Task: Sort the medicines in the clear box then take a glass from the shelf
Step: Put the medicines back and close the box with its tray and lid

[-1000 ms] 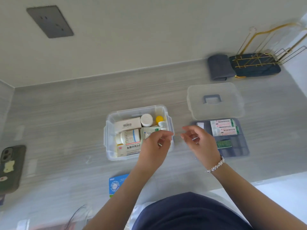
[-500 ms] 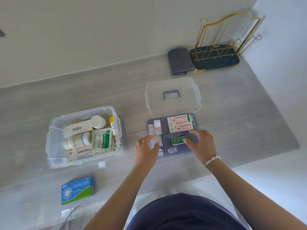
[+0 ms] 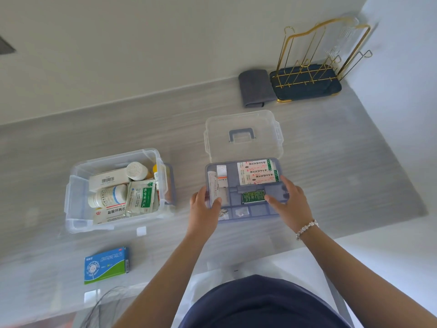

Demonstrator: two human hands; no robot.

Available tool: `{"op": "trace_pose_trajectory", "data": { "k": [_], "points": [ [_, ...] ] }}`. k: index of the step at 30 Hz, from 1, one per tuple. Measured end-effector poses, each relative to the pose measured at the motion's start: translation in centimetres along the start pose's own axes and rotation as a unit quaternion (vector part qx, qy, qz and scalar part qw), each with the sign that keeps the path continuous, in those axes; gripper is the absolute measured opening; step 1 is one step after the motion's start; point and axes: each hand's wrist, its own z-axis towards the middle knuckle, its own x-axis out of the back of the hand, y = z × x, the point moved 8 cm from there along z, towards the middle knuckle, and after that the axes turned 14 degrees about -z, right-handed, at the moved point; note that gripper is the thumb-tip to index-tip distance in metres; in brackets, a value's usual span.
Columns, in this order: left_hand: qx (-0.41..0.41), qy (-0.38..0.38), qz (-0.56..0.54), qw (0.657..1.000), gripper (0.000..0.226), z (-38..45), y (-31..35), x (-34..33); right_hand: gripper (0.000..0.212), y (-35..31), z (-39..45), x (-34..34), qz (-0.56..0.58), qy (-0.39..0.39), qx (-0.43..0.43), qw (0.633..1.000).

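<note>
Grey folded cloth at 1 o'clock on the countertop, touching gold wire rack w/ dark base; thin cables at 7 o'clock by the edge

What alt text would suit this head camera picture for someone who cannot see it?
Two hands, left and right, grip the sides of a grey divided tray of medicine packets on a counter. A clear box of medicines sits left, its lid behind the tray.

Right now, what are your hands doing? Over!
Left hand and right hand grip the grey tray by its sides. Clear box sits left, full of medicines. Lid behind tray; nothing blocking.
</note>
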Motion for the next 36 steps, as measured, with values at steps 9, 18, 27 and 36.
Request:
{"op": "trace_pose_trajectory", "data": {
  "k": [9,18,27,36],
  "points": [
    [-0.130,0.071,-0.028,0.989,0.038,-3.0,5.9,7.8,0.068,-7.5,-4.2,3.9,0.034,0.108,0.085,0.990],
    [-0.147,0.157,-0.043,0.976,0.033,-4.0,4.8,20.3,0.066,-18.2,-7.3,-0.3,0.043,0.099,0.137,0.985],
    [-0.107,0.195,-0.099,0.970,0.032,-2.5,0.7,29.7,0.035,-25.4,-8.2,-7.5,0.017,0.061,0.154,0.986],
    [-0.095,0.171,-0.041,0.980,0.034,0.3,-1.2,32.0,0.045,-27.6,-7.5,-11.4,0.015,0.031,0.145,0.989]
  ]
}}
